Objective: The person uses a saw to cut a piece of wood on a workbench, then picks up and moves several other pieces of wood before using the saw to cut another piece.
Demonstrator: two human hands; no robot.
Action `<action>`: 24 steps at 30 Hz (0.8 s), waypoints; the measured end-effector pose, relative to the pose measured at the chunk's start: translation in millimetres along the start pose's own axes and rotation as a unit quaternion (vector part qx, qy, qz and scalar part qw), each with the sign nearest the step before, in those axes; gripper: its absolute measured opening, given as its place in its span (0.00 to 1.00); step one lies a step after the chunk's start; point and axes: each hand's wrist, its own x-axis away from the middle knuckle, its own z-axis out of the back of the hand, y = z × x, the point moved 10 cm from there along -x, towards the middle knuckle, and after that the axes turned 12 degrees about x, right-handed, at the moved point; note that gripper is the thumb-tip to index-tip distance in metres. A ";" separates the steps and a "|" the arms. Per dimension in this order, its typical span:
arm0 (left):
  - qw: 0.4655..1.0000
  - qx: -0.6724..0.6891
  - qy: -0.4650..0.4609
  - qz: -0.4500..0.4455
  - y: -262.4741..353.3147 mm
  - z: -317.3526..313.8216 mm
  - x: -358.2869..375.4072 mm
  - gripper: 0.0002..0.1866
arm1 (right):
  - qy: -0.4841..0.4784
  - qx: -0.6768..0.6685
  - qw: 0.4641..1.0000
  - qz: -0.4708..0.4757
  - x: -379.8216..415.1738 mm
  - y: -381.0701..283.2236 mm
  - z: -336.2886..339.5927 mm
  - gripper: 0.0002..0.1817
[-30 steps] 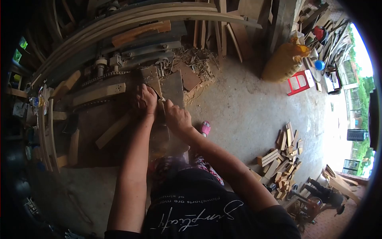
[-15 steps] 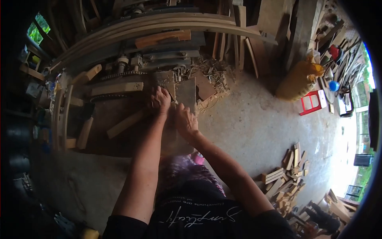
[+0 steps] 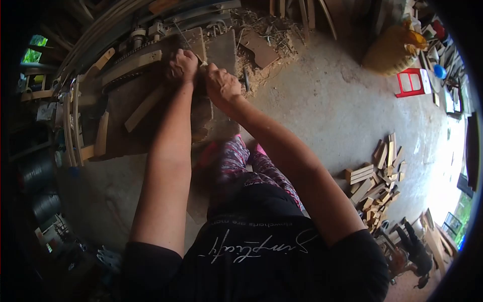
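My left hand (image 3: 183, 66) is closed, knuckles up, beside the near end of a pale wooden board (image 3: 199, 45) on the machine bench. Close on its right, my right hand (image 3: 222, 84) is also curled closed. A small light-coloured bit shows between the two hands, too small to name. Whatever the fingers grip is hidden beneath them. Right of the board lies a grey flat plate (image 3: 227, 49) of the bench. A curved wooden piece (image 3: 133, 69) with holes in its end lies to the left of my left hand.
Wood shavings (image 3: 274, 38) and a brown scrap of board (image 3: 259, 50) lie beyond the bench. A yellow sack (image 3: 390, 53) and a red stool (image 3: 412, 83) stand at the right. Cut blocks (image 3: 382, 181) are heaped on the floor. A person (image 3: 415, 251) is at lower right.
The view has tilted down, so bench and hands appear higher and more of my legs shows. My hands stay close together at the board, still closed.
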 end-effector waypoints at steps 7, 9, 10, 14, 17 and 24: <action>1.000 -0.017 0.000 0.005 -3.9 -3.6 -3.8 0.16 | 0.015 0.033 0.999 0.008 1.5 -0.4 -1.2 0.08; 0.999 -0.033 0.005 -0.008 -4.7 -8.3 -4.2 0.15 | 0.141 0.065 0.987 0.038 22.2 -4.2 5.4 0.08; 1.000 -0.026 0.007 -0.009 -3.8 -7.0 -3.3 0.14 | 0.115 0.055 0.992 0.012 36.1 0.5 8.1 0.08; 0.999 -0.017 0.025 -0.031 -5.0 -9.9 -3.0 0.11 | -0.002 0.075 0.995 -0.058 51.6 19.4 5.6 0.08; 0.998 -0.026 0.025 -0.041 -7.8 -13.2 -6.2 0.11 | 0.029 0.061 0.997 -0.030 16.0 5.4 -0.3 0.07; 0.998 -0.025 0.021 -0.062 -4.2 -13.1 -4.0 0.11 | 0.055 0.069 0.995 -0.049 46.0 11.5 9.3 0.05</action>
